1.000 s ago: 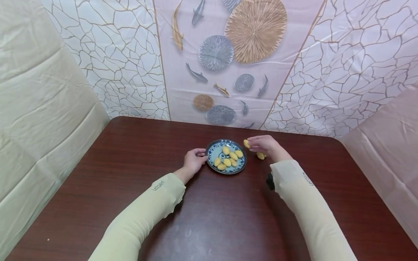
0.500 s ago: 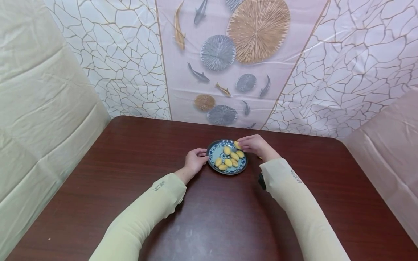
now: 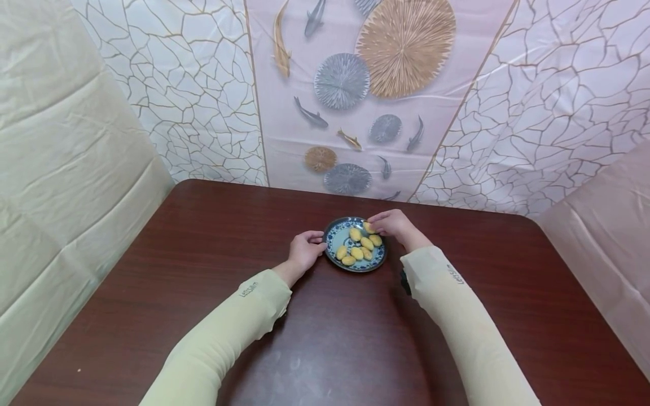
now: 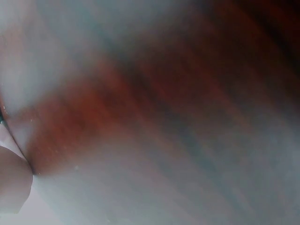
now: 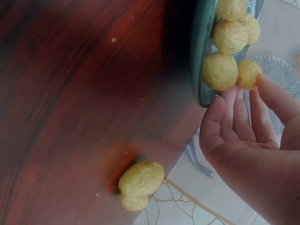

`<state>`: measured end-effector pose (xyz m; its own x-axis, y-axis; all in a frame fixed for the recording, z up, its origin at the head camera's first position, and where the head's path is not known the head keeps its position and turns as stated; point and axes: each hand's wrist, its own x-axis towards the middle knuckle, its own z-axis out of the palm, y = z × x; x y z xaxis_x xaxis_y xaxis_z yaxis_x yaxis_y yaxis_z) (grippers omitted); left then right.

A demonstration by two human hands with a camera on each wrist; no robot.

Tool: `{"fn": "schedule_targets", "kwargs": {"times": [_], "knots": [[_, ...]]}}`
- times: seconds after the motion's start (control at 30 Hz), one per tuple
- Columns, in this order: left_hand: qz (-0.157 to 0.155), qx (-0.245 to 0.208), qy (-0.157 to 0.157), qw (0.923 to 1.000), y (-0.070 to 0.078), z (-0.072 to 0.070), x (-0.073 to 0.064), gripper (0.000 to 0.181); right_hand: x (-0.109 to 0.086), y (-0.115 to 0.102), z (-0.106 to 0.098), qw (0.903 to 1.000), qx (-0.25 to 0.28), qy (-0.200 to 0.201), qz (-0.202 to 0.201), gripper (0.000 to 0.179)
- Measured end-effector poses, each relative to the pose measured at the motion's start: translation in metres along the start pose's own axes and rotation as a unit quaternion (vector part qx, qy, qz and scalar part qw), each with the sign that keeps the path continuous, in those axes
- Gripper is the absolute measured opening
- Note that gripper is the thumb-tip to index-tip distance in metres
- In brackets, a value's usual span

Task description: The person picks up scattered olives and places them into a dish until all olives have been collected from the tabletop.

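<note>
In the head view a blue-and-white patterned plate (image 3: 332, 256) lies on the table, bearing several small yellow potatoes (image 3: 357, 254). My left hand (image 3: 303, 251) holds the plate's left rim, fingers and thumb at its edge. Over the far right rim, my right hand (image 3: 394, 224) has its fingertips on another small potato (image 3: 369, 228). The right wrist view shows this potato (image 5: 249, 75) between the fingertips, right beside those on the plate. In the left wrist view only part of a digit (image 4: 14, 180) appears at the lower left; the rest is blurred.
Two more potatoes (image 5: 141, 179) lie together on the table in the right wrist view; the right hand and forearm hide them in the head view. The dark reddish-brown table (image 3: 228, 237) meets a patterned cloth backdrop (image 3: 289, 163) behind the plate.
My right hand has carried a potato leftward from the table to the plate's far right rim, where it has stayed over the last half second. The left hand keeps its place at the rim.
</note>
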<state>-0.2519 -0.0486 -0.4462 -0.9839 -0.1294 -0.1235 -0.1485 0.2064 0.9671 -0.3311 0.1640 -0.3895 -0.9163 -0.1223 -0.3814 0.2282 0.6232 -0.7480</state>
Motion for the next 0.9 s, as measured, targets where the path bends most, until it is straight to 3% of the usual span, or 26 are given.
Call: {"fn": "schedule_targets", "kwargs": {"times": [0.43, 0.63, 0.9], "knots": [[-0.010, -0.007, -0.008, 0.9999, 0.005, 0.000, -0.003, 0.031, -0.007, -0.004, 0.002, 0.9995, -0.024, 0.009, -0.020, 0.032], [-0.008, -0.006, -0.008, 0.9999, 0.004, 0.000, -0.002, 0.030, -0.009, -0.006, -0.003, 0.9997, 0.009, 0.020, -0.007, 0.035], [-0.011, -0.009, -0.016, 0.9998, 0.004, -0.003, 0.000, 0.032, -0.019, 0.000, -0.026, 0.9980, 0.057, 0.026, -0.006, 0.043]]}}
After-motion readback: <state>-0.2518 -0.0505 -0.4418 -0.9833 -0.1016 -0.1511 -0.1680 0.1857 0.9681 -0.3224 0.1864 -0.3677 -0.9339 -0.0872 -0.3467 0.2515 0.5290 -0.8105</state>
